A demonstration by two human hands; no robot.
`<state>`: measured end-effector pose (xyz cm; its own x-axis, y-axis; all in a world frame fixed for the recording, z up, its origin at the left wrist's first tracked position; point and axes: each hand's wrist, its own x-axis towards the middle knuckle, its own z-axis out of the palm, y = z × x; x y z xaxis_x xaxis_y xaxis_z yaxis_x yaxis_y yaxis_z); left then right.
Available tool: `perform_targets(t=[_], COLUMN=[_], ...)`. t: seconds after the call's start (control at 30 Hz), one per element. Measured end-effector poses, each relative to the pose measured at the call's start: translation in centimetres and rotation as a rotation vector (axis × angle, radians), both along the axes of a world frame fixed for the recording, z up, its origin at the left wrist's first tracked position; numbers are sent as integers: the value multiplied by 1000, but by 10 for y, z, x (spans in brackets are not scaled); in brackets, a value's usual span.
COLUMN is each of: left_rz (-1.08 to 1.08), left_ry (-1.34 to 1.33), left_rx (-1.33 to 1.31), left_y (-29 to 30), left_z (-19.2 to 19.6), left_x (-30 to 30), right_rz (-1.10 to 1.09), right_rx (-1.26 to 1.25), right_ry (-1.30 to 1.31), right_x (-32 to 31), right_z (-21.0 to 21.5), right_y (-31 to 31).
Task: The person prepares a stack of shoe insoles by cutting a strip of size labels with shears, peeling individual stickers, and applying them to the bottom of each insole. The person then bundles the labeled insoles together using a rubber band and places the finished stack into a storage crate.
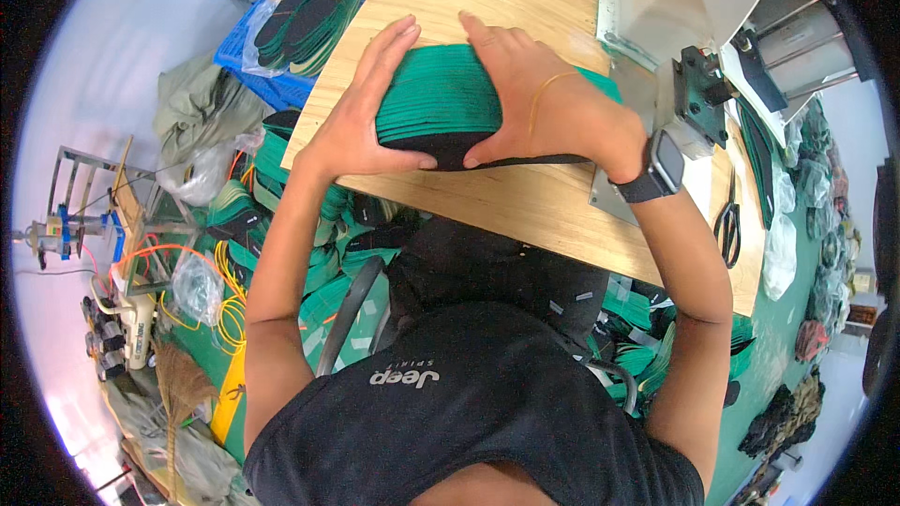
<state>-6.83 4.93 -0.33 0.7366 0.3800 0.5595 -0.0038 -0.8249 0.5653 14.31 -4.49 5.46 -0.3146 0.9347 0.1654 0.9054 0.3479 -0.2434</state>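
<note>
While two bare hands enclose it from opposite sides, a long stack of thin, black-faced sheets with green edges (436, 94) is positioned at the near edge of a pale wood-grain desk (450, 201), its layered green edges facing the viewer and a black face along the near side. The left hand (361, 122) cups the left end; its fingers, held close together, reach toward the far side, and its thumb, set wide of them, lies along the black near face. The right hand (548, 98) arches across the stack farther right, its fingers bent over the far side and its thumb against the near face, so that each hand clasps the sheets between thumb and fingers. A smartwatch with a black strap (664, 167) encircles the right wrist, and a thin yellow band (538, 103) crosses the back of that hand. To the right stand a metal apparatus with a black block (698, 94) and, nearer the person, a pair of black-handled scissors (728, 230). Beyond the desk's left side, a blue plastic crate (239, 58) bears similar black-and-green pieces (314, 19). Lower left, a coil of yellow cable (230, 305) lies near a straw broom (178, 379); a green floor (787, 300) shows at right.
</note>
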Motion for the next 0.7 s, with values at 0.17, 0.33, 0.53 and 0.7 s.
perform_targets(t=[0.17, 0.33, 0.53, 0.7], left_rz=[-104, -309, -1230, -1405], left_ry=[-26, -317, 77, 36], left_rx=[-441, -516, -261, -341], left_y=[9, 22, -59, -84], left_z=[7, 52, 103, 91], left_x=[-3, 7, 81, 107], right_rz=[116, 316, 580, 431], right_rx=[28, -60, -226, -299], right_ry=[3, 226, 729, 737], right_x=[10, -27, -71, -58], right_z=[1, 54, 48, 46], right_y=[1, -51, -114, -147])
